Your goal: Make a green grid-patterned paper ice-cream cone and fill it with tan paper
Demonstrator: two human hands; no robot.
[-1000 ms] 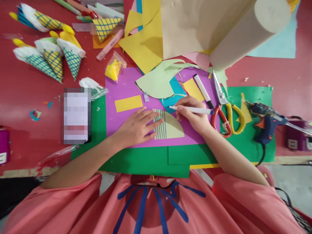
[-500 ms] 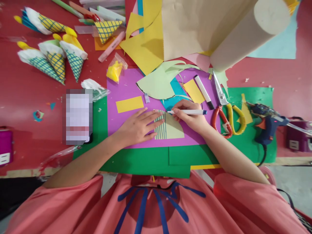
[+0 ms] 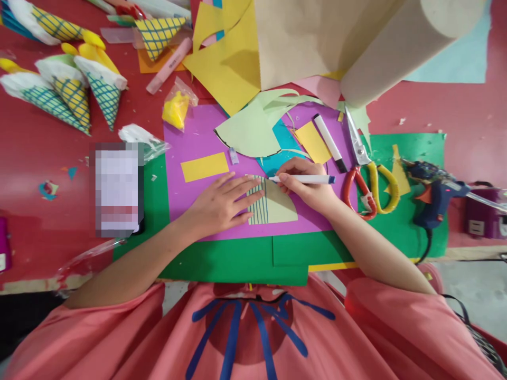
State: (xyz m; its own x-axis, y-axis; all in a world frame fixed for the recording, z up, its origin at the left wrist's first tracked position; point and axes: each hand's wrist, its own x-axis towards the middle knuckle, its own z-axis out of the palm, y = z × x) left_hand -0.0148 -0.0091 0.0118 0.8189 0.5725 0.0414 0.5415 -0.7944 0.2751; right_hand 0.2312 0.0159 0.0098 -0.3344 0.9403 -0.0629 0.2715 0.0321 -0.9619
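Note:
Flat and with fingers apart, my left hand (image 3: 222, 205) lies over the left part of a pale green paper piece (image 3: 280, 205) with a curved edge. Dark blue parallel lines run down that piece beside my fingertips. My right hand (image 3: 307, 184) is closed on a white marker (image 3: 312, 179) with a blue end, its tip at the paper's upper edge. The piece rests on a purple sheet (image 3: 190, 206). Just above lie a larger pale green paper (image 3: 253, 126), a yellow strip (image 3: 205, 167) and a small clear-blue bit (image 3: 233, 155).
Right of my hand lie scissors (image 3: 360, 153), a capped white marker (image 3: 329, 142) and a glue gun (image 3: 435, 200). Several paper cones (image 3: 103, 95) sit at upper left, above a blurred-out phone (image 3: 118, 190). A large paper roll (image 3: 392, 53) stands at the back.
The camera view has shifted slightly, so the table's things sit a little further left and higher. The marker tip has moved slightly along the paper's upper edge; both hands keep their hold.

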